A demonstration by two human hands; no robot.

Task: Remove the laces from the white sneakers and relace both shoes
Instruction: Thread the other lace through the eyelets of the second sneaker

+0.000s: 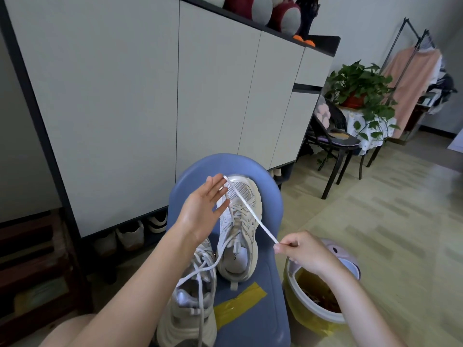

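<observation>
Both white sneakers sit on a blue chair seat (263, 309) in front of the person, toes pointing away. The far sneaker (240, 221) looks laced through most of its eyelets, and the near sneaker (190, 309) has loose lace trailing over its opening.

Right now 1 stretch of lace (250, 209) runs taut from the left hand (203, 209) over the far sneaker down to the right hand (303, 251). The left hand is flat, fingers straight, and the lace end sits at its fingertips; I can't tell if it's actually nipped between 2 fingers or just lying against them. The right hand's grip is a narrow pinch, thumb and forefinger closed on the lace end.

My guess is they're measuring the lace out or evening the 2 ends before threading. If so, the way to do it well: keep it taut like this, hold both ends level, and check there's no twist along the flat lace so it lies neat in the eyelets. The left hand would do better with a proper pinch, since an open palm could let the end slip. Also worth minding the yellow bin (315, 296) just beside the chair, right under the right wrist, since a dropped end could land in it.
</observation>
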